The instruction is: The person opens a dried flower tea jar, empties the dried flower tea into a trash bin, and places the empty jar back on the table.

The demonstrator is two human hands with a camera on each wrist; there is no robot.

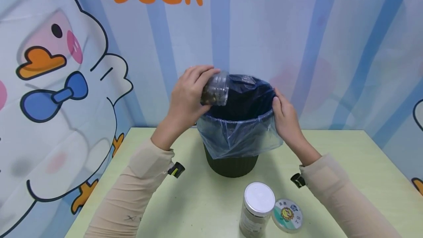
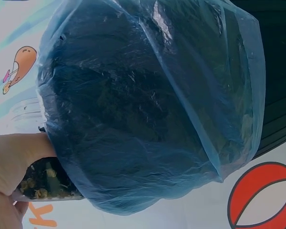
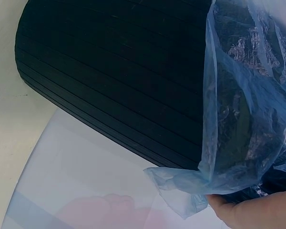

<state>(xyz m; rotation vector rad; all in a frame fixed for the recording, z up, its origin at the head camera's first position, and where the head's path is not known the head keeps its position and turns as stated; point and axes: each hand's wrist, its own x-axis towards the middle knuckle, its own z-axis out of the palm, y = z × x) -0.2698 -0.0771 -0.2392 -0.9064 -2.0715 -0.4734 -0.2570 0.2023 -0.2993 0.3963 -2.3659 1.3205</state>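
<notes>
In the head view, the left hand [image 1: 187,96] wraps its fingers and thumb round a clear jar [image 1: 216,89], tipped onto its side, with its long axis running roughly left to right and its rim end pointing right, away from the palm. That end lies at the left edge of the dark bin's [image 1: 232,166] mouth, so the jar sits between the palm and the opening. The right hand [image 1: 286,116], on the opposite side of the mouth and farther from the jar, grips the bin's edge through the blue liner [image 1: 241,139]. A white-lidded jar [image 1: 257,210] and a round printed disc [image 1: 288,215] stand apart on the table [image 1: 185,201], nearer the viewer. In the left wrist view, the thumb crosses the jar, dried-looking bits [image 2: 42,183] show through its wall, and the liner hides its rim end; whether anything is falling, I cannot tell. In the right wrist view, the right hand is at the gathered liner, with most of its fingers out of sight, and the tipped jar does not show.
</notes>
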